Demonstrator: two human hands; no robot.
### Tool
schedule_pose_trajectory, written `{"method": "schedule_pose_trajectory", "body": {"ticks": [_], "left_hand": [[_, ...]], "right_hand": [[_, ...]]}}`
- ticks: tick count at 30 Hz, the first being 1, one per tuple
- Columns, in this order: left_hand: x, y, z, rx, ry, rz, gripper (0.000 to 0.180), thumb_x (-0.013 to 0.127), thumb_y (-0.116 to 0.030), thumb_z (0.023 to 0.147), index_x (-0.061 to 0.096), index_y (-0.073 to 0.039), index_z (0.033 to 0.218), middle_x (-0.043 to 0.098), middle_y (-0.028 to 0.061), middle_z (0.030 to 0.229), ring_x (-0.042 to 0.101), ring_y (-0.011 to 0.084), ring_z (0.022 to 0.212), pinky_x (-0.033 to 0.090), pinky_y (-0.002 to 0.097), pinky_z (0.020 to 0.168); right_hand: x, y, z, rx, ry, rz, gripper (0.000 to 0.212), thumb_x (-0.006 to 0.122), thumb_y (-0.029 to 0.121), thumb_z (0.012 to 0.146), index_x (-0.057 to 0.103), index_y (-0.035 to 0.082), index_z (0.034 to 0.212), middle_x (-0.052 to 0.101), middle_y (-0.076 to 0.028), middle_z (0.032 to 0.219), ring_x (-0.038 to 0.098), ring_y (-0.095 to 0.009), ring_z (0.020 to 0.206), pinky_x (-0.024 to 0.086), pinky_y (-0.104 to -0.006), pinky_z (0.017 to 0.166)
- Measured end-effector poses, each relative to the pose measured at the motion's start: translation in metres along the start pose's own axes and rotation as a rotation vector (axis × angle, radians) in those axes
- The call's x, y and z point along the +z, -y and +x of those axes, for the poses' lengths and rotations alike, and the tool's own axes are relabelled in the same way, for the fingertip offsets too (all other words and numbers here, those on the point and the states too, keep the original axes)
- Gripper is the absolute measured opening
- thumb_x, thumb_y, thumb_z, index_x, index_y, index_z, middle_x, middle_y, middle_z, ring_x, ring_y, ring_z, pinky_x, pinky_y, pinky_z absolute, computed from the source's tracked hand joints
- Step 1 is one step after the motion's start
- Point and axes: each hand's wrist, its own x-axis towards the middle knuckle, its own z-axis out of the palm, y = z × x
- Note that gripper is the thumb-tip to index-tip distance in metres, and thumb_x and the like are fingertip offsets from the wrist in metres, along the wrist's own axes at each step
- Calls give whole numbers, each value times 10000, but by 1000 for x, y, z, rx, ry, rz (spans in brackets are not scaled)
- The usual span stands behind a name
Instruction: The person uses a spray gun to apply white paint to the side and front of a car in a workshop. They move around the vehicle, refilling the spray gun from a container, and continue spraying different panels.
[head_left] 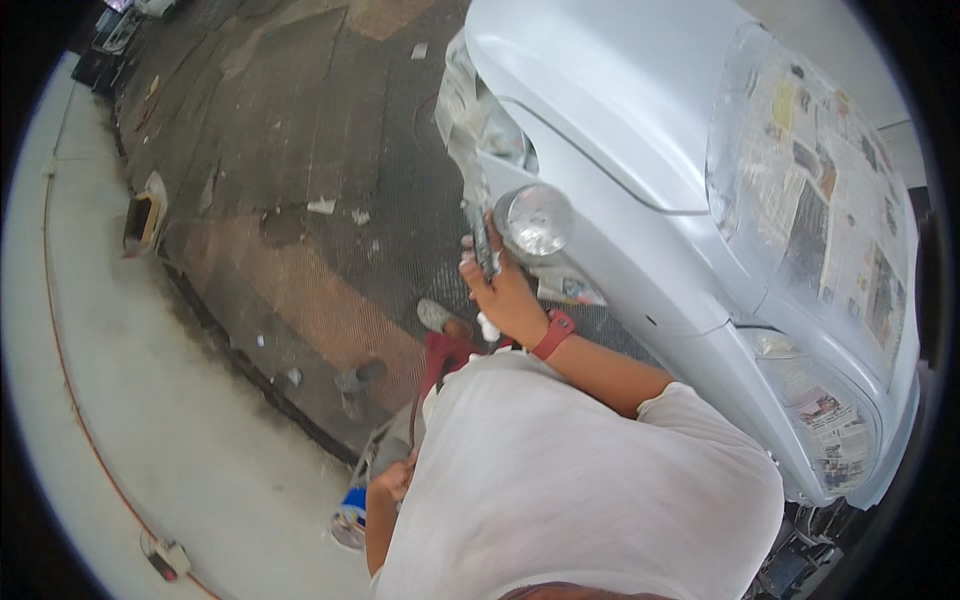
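Note:
My right hand (515, 300), with a red band on its wrist, is wrapped round a paint spray gun (480, 240). A round, translucent cup (537, 220) sits on the gun, close beside the silver car body (640, 250). The gun's nozzle and trigger are mostly hidden by the cup and fingers. Low at my left side, my left hand (396, 478) is closed round a thin reddish hose (413, 425). Crumpled masking sheet (462, 120) hangs at the car's wheel opening.
Newspaper (830, 190) masks the car's large window, and more paper (830, 420) covers a smaller opening. A blue-and-white can (350, 518) stands near my left arm. Paper scraps (322, 206) litter the dark floor (330, 120). A cable (75, 400) runs along the pale wall to a socket box (168, 560).

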Motion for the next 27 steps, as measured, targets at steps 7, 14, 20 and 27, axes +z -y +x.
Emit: {"method": "schedule_pose_trajectory", "body": {"ticks": [7, 14, 20, 27], "left_hand": [[-90, -142, -102, 81, -225, 211, 498, 460, -534, 1110, 604, -72, 1228, 668, 102, 1007, 697, 330, 1047, 573, 488, 950], [-148, -349, -168, 102, -427, 502, 526, 446, -551, 1106, 603, -73, 1262, 665, 112, 1064, 682, 334, 1091, 560, 488, 973], [-170, -570, -222, 98, -544, 797, 552, 433, -565, 1103, 601, -75, 1291, 663, 120, 1113, 670, 338, 1128, 548, 488, 994], [-172, -815, -304, 107, -624, 1103, 583, 418, -582, 1099, 600, -76, 1326, 661, 130, 1170, 655, 343, 1171, 535, 488, 1017]], "right_hand": [[126, 11, 126, -108, -74, -223, 880, 640, 336, 1076, 87, 88, 1714, 610, -170, 1355, 640, -235, 1050, 522, -420, 1000], [202, 37, 261, 158, -31, -175, 900, 511, 656, 1044, 383, -100, 1515, 548, -403, 1382, 577, -554, 1245, 471, -531, 1081], [268, 44, 423, 23, -84, 9, 829, 547, 602, 1045, 438, -109, 1456, 575, -385, 1347, 611, -507, 1223, 496, -553, 1021], [294, 94, 606, -135, -88, 41, 794, 544, 604, 1052, 405, -20, 1523, 619, -315, 1236, 637, -479, 1075, 504, -543, 979]]}}
